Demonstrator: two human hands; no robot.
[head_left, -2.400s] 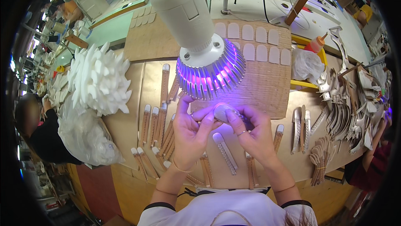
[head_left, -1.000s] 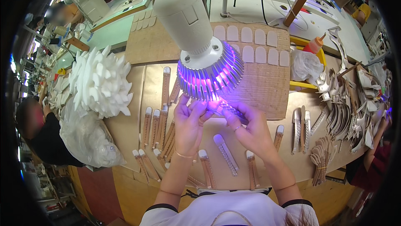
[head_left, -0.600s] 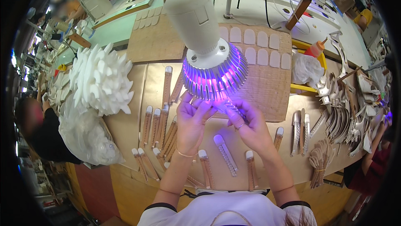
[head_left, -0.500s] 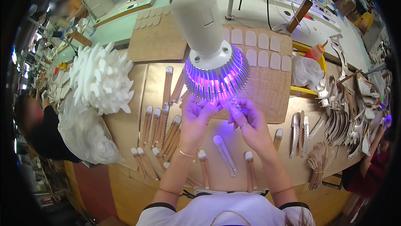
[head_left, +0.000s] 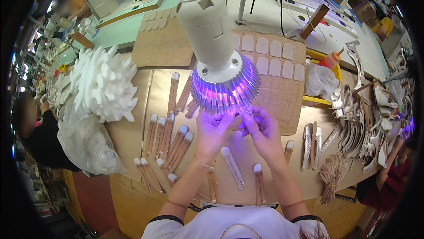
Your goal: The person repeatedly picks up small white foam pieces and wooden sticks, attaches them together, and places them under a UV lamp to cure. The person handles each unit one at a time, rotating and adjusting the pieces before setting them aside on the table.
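Hands raised closer beneath purple lamp (head_left: 223, 91) than before, left hand (head_left: 211, 133) and right hand (head_left: 260, 130) fingertips pinching something unclear, three tipped strips (head_left: 232, 168) lying below the lamp.

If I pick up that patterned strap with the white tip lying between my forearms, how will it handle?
The patterned strap looks thin and lies flat on the cardboard, so it would probably flop when lifted by one end. It seems light for its length. Being flat, it should slide rather than roll if pushed. Both hands, left hand and right hand, are busy under the lamp.
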